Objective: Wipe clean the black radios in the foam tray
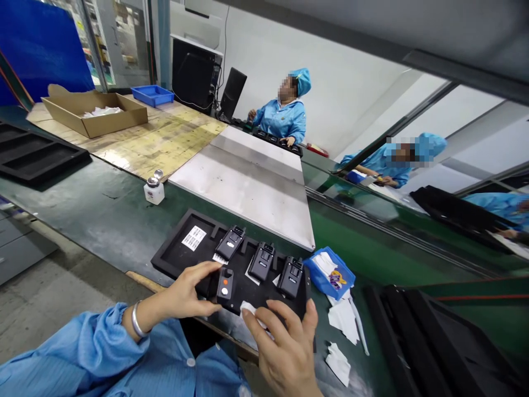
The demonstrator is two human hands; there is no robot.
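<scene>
Three black devices (261, 262) sit in the tray (169, 259); my left hand (185, 292) pinches a fourth device (225, 285), my half-curled right hand (283, 342) holds white cloth (247, 307).

Left hand (188, 293) holding device (225, 285), right hand (285, 342) holding cloth (247, 305)

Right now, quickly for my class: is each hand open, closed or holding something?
Left hand: holding a small black rectangular device with orange and white circles.
Right hand: holding a crumpled white cloth.
</scene>
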